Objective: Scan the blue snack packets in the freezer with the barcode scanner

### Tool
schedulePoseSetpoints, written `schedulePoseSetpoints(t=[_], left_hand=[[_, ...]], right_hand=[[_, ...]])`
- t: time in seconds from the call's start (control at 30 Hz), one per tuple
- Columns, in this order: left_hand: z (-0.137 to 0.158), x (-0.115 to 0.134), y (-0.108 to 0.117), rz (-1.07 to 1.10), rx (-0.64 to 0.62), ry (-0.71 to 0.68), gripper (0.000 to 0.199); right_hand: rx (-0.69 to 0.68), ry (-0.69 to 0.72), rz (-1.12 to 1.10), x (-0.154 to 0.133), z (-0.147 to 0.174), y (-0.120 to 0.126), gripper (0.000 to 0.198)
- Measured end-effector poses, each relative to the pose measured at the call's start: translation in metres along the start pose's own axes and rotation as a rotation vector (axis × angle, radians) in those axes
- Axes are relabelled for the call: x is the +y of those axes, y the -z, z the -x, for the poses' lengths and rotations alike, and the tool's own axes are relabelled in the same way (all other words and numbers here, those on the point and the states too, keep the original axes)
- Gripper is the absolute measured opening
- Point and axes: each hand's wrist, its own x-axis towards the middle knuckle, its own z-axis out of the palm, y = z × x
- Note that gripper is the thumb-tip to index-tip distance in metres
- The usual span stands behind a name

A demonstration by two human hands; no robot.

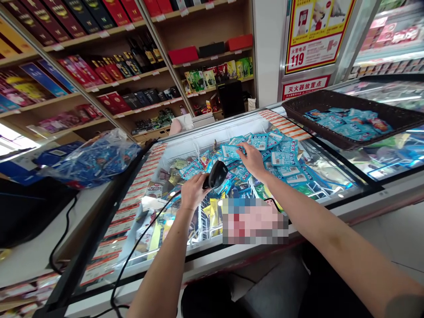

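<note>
My left hand (193, 191) is closed round the handle of a black corded barcode scanner (217, 174), its head tilted up and to the right. The cord trails from it toward the lower left. Further right, my right hand (252, 160) pinches the edge of a blue ice cream packet (231, 152) with a white label. This packet is just ahead of the scanner's head. Many similar blue packets (281, 157) lie spread over the glass of the chest freezer (185, 252), right of and beyond my right hand.
A dark brown basket (334, 99) of blue packets stands on the freezers at the right. A clear plastic bag (99, 157) of blue packets lies on the counter at the left. Shelves (159, 70) of boxes and bottles line the back. Price labels (114, 232) run along the freezer's left side.
</note>
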Motion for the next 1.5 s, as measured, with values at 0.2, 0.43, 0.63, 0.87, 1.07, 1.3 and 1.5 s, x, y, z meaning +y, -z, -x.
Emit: schedulePoseSetpoints(t=[0.2, 0.43, 0.63, 0.87, 1.07, 1.3, 1.5], left_hand=[[0.001, 0.001, -0.001, -0.015, 0.009, -0.007, 0.036], [0.002, -0.001, -0.002, -0.022, 0.001, 0.002, 0.039], [0.003, -0.002, -0.002, -0.013, -0.018, 0.034, 0.040], [0.004, -0.004, -0.003, 0.019, 0.035, 0.027, 0.038], [0.005, -0.004, -0.002, 0.006, 0.083, 0.063, 0.038], [0.008, -0.012, -0.006, 0.012, 0.200, 0.127, 0.038], [0.011, -0.018, -0.003, 0.042, 0.222, 0.140, 0.036]], right_hand=[[0.042, 0.039, 0.064, -0.003, 0.000, 0.005, 0.035], [0.001, 0.074, 0.140, -0.010, 0.003, 0.008, 0.033], [-0.019, 0.082, 0.117, -0.012, 0.004, 0.008, 0.032], [0.029, -0.017, 0.017, -0.004, 0.000, 0.004, 0.031], [0.070, -0.090, -0.027, 0.006, -0.003, 0.004, 0.032], [0.069, -0.026, 0.234, 0.004, -0.003, 0.004, 0.039], [-0.084, 0.136, 0.491, -0.007, 0.007, 0.003, 0.040]])
